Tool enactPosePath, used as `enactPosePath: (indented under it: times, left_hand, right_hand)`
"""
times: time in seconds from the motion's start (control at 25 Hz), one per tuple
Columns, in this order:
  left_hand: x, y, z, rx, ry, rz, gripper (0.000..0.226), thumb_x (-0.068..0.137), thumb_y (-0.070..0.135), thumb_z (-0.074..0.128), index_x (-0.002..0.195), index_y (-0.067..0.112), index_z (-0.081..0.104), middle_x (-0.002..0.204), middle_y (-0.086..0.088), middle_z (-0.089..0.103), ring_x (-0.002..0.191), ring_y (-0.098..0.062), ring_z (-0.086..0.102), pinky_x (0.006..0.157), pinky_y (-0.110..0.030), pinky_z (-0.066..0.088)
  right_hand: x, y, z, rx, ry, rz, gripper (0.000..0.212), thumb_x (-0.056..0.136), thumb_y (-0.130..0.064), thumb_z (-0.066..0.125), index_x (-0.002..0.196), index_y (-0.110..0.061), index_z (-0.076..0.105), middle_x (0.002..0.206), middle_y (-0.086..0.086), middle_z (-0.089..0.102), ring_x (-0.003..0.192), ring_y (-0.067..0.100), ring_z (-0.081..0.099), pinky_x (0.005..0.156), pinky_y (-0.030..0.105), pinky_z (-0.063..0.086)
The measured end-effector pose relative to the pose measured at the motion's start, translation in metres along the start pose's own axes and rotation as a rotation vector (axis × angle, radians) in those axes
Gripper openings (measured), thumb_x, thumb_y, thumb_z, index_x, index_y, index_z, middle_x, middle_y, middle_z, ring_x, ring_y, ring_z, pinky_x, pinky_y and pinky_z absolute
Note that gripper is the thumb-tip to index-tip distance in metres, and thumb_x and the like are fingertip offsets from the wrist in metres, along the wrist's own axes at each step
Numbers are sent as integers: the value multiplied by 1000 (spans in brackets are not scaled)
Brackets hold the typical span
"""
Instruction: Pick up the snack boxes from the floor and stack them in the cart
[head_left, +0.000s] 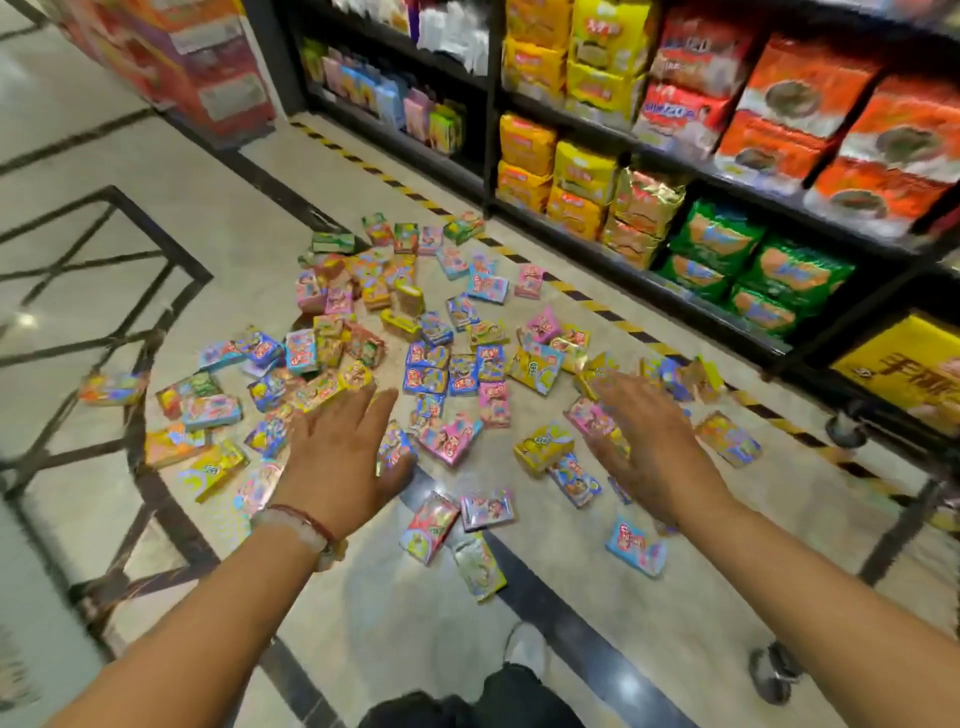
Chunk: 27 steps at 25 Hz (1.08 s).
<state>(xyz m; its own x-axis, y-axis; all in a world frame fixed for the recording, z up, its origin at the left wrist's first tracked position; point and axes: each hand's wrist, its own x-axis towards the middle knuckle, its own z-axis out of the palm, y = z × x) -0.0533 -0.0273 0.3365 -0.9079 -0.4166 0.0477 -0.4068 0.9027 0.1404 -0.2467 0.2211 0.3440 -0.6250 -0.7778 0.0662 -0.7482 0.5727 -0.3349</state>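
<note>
Boxes (426, 358) everywhere, a bright scatter of small snack packs in pink, blue, yellow and green spread across the pale tiled floor (597, 587), thickest in the middle and thinning toward the near edge. Both arms reach out over the pile. Left hand (337, 457) is low above the near-left part of the scatter, palm down, fingers straight and together, holding nothing; whether the fingertips touch the boxes beneath them is hard to tell. A red string and a pale bead bracelet (306, 530) sit on that wrist. Right hand (649, 441) is out over the right side of the pile, fingers spread and extended, blurred, nothing in its grasp. Between the two hands lie a pink box (451, 439) and a yellow box (543, 447), flat on the tile and well within the scatter. A few strays sit closer in: a red-green box (428, 527) and a light blue box (636, 548).

Along the right runs a dark shelf (691, 306) stacked with bagged goods in yellow, orange, red and green, with a yellow-black hazard stripe (582, 299) on the floor along its foot. Dark frame bars at far right end in a caster wheel (776, 667) on the tile. At the bottom edge, a dark trouser leg and a pale shoe (524, 647).
</note>
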Motion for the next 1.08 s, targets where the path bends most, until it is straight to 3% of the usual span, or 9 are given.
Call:
enactPosePath:
  times: [0.12, 0.32, 0.56, 0.68, 0.8, 0.92, 1.08]
  left_hand:
    - [10, -20, 73, -64, -75, -18, 73, 71, 56, 42, 124, 8, 56, 123, -20, 58, 107, -38, 60, 81, -54, 49]
    - [13, -58, 205, -87, -128, -24, 74, 73, 57, 41, 128, 9, 51, 128, -18, 55, 114, -37, 55, 87, -54, 44]
    - [20, -102, 427, -149, -221, -101, 80, 72, 58, 38, 129, 4, 52, 127, -18, 57, 113, -37, 57, 88, -53, 45]
    - [17, -121, 557, -211, -403, -249, 104, 61, 69, 36, 145, 7, 29, 148, -19, 33, 134, -35, 35, 102, -50, 37]
    - [21, -138, 650, -227, -591, -315, 128, 43, 76, 35, 150, 10, 6, 155, -18, 11, 143, -33, 16, 113, -42, 23]
    - [21, -138, 690, -328, -663, -359, 134, 37, 75, 35, 149, 8, 6, 150, -16, 25, 136, -32, 30, 109, -36, 29]
    - [18, -130, 699, -470, -645, -550, 107, 53, 53, 78, 139, 21, 25, 122, -12, 56, 111, -34, 54, 91, -40, 46]
  right_hand:
    - [19, 19, 79, 84, -9, -17, 60, 90, -43, 41, 136, -5, 46, 139, 16, 48, 128, 33, 45, 108, 38, 30]
    - [28, 52, 225, 114, -34, -16, 55, 95, -48, 34, 138, -14, 35, 138, 16, 49, 128, 26, 38, 107, 33, 24]
    - [25, 122, 448, 143, -190, 60, 55, 87, -41, 45, 130, -7, 52, 129, 15, 58, 118, 30, 53, 102, 30, 26]
    - [46, 168, 565, 120, -330, -40, 58, 78, -45, 52, 128, -16, 49, 125, 13, 61, 116, 25, 53, 99, 29, 30]
    - [69, 196, 640, 8, -434, -24, 75, 80, -41, 66, 143, -16, 36, 148, 9, 38, 136, 25, 36, 110, 27, 19]
    - [77, 199, 667, -19, -554, 35, 80, 85, -36, 65, 149, -16, 20, 155, 6, 24, 142, 20, 20, 109, 21, 10]
    - [77, 195, 661, -181, -617, 82, 73, 82, -37, 65, 141, -11, 31, 134, 14, 40, 125, 30, 39, 100, 30, 28]
